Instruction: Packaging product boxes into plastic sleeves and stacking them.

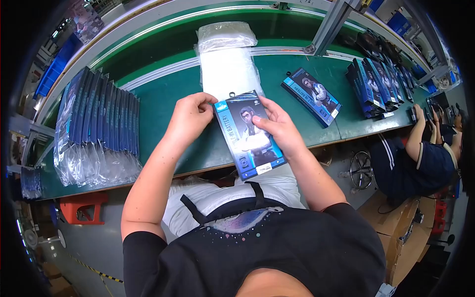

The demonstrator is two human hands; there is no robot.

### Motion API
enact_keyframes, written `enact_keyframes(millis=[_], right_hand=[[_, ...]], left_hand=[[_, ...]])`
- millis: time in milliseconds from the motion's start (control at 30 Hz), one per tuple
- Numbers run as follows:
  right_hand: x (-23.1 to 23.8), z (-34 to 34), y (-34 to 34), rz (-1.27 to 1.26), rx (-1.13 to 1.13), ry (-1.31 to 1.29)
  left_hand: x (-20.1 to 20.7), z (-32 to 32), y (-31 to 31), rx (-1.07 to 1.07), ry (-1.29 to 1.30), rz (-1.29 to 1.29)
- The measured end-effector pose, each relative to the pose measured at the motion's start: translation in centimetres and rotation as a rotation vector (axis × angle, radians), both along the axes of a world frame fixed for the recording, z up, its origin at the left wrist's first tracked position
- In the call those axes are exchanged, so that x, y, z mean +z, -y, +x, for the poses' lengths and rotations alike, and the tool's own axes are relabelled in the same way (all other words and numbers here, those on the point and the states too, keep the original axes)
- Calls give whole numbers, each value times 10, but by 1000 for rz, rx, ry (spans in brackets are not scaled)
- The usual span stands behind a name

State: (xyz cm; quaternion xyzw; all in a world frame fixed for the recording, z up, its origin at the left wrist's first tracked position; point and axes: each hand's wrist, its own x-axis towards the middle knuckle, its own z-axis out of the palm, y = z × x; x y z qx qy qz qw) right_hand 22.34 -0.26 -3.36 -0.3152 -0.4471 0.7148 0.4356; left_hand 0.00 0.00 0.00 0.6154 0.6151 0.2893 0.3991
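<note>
Right fingers [265,124] gripped the blue box [250,137] over the edge of the counter [157,106], left fingers [207,98] curled at its corner, couldn't tell if pinching. Slack right grip could've dropped it.

Red plastic stool [81,199] lower L, blue bin [55,71] upper L, cardbd box [372,216] lower R.

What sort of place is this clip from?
Probably a factory packing station: a long green workbench, a row of dark blue boxes with clear plastic bags on the left, a similar held box, and another person farther along on the right.
</note>
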Motion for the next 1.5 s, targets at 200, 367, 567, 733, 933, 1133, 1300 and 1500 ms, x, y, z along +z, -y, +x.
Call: enact_keyframes(millis=[200,367,567,733,933,1133,1300,1500], right_hand=[[3,-10,10,90,-184,60],[9,-4,14,-25,-228,82],[14,-12,28,14,-63,-3],[10,-5,25,205,183,327],[40,-1,30,557,151,478],[59,4,39,906,-469,247],[69,1,51,883,-493,157],[60,-30,56,967,134,331]], left_hand=[[-4,18,25,-100,-423,882],[-12,13,43,-178,-300,751],[-12,30,41,332,1175,-78],[-8,14,34,242,1224,-151],[8,23,42,196,1276,-140],[21,48,69,-384,1187,-323],[12,32,61,-303,1020,-301],[-14,34,68,-110,1389,-468]])
